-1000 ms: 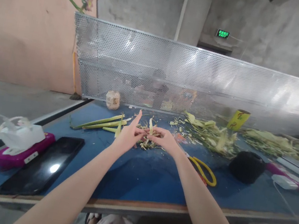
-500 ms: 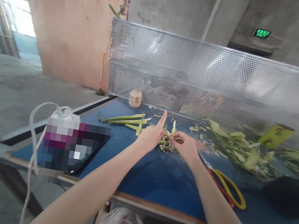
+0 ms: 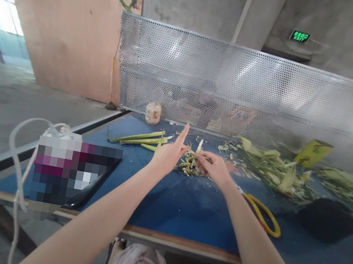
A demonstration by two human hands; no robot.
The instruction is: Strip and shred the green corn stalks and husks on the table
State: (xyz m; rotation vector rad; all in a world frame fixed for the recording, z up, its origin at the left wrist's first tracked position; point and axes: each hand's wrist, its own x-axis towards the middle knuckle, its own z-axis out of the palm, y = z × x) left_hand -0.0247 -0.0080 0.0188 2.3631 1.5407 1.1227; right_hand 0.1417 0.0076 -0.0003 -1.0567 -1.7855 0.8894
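Both my arms reach out over a blue table. My left hand pinches a bit of green plant trimming, its index finger sticking up. My right hand is closed on scraps from the same small heap of cut stems and leaves, which lies between the two hands. Just left of the heap lie long green stalks. Yellow-handled scissors rest on the table beside my right forearm.
A perforated metal screen walls off the table's far side. A small jar stands by it. More leaves are piled at the right, with a yellow cup and a black object. A blurred-out item lies at left.
The view has swung left and back a little. My hands have stayed together at the heap of trimmings, still picking at it.
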